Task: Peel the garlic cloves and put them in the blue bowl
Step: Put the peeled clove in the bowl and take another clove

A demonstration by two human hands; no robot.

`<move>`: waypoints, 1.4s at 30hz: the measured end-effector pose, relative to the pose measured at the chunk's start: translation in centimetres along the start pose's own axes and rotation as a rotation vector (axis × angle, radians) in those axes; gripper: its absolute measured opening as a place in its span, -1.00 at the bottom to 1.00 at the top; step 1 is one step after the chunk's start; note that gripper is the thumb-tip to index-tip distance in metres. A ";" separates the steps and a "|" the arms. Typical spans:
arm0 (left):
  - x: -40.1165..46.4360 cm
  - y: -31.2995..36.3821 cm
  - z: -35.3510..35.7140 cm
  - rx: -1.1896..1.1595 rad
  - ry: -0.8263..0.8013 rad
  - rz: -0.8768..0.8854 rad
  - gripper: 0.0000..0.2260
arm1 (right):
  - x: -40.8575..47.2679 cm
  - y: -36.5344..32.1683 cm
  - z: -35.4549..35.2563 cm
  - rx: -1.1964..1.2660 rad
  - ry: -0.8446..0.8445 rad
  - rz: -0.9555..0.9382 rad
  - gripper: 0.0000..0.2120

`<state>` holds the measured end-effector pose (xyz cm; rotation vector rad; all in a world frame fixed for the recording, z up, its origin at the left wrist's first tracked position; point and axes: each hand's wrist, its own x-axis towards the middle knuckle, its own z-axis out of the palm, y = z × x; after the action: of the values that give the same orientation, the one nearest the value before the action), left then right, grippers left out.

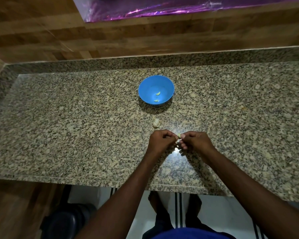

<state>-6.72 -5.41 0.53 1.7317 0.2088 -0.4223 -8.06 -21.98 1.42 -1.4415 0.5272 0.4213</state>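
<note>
Both hands meet just below the middle of the frame, over the speckled counter. The left hand has its fingers curled in and pinches one end of a small garlic clove. The right hand has its fingers curled too and pinches the other end. Only a tiny pale bit of the clove shows between the fingertips, so I cannot tell how much skin is on it.

The blue bowl sits above the hands, near the middle of the frame, well apart from them. Two peeled cloves lie inside it. A pale lump of garlic, with its skin on, rests on the counter between the bowl and the hands, close to the hands.

The step now looks like pulling the skin off this one clove. To do it well, one hand should hold the clove tight but not squash it. The other hand should catch a loose edge of skin with a nail and pull it off in strips. Work low over the counter, so the clove does not fall far if it slips. Shake off any skin that sticks to the fingers, so only the clean clove goes into the bowl. I think the job is only partly done, since more garlic waits on the counter
</note>
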 end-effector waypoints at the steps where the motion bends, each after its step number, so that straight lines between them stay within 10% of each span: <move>1: -0.1 0.2 0.0 -0.009 -0.002 -0.005 -0.92 | 0.1 0.1 0.0 0.002 0.005 0.004 -0.81; 22: 1.4 -0.9 -0.3 0.589 0.074 0.250 -0.93 | 6.0 -1.5 -0.7 -0.785 0.269 -0.418 -0.91; 28: 1.4 -2.5 1.7 0.767 -0.096 0.414 -0.28 | 4.2 0.4 -2.9 -0.858 0.331 -0.445 -0.87; 37: -0.2 -3.4 2.3 0.849 0.034 0.527 -0.91 | 2.2 3.6 -2.5 -1.003 0.235 -0.511 -0.90; 42: -0.8 -4.1 1.2 0.897 0.115 0.414 -0.90 | 1.5 4.1 -1.6 -0.971 0.157 -0.593 -0.75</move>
<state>-9.13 -5.64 -3.06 2.6055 -0.3111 -0.0958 -9.27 -23.22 -2.86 -2.4764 -0.0469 0.0606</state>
